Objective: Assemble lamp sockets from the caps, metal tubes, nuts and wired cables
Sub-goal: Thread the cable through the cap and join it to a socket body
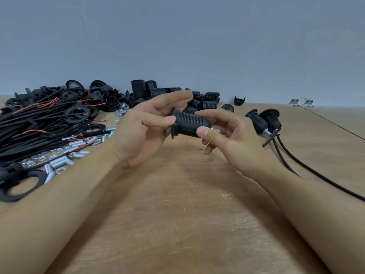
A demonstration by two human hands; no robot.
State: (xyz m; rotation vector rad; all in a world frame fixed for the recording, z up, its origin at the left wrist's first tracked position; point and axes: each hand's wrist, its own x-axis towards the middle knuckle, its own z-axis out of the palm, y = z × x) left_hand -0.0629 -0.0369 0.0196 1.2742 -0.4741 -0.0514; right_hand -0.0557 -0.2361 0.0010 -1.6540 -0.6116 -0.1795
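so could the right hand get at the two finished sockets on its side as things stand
Probably not right away: the right hand pinches the domed end of the black threaded socket that the left hand also holds. The two finished sockets lie beside it on bare table, nothing between.

Black ribbed socket [189,124] lies sideways in midair, flange leftward, metal tube [215,129] protruding from its right end.

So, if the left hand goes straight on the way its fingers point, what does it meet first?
Probably the pile of black threaded plastic socket shells beyond the left hand's fingertips, though depth is unclear; it already holds a black ribbed socket.
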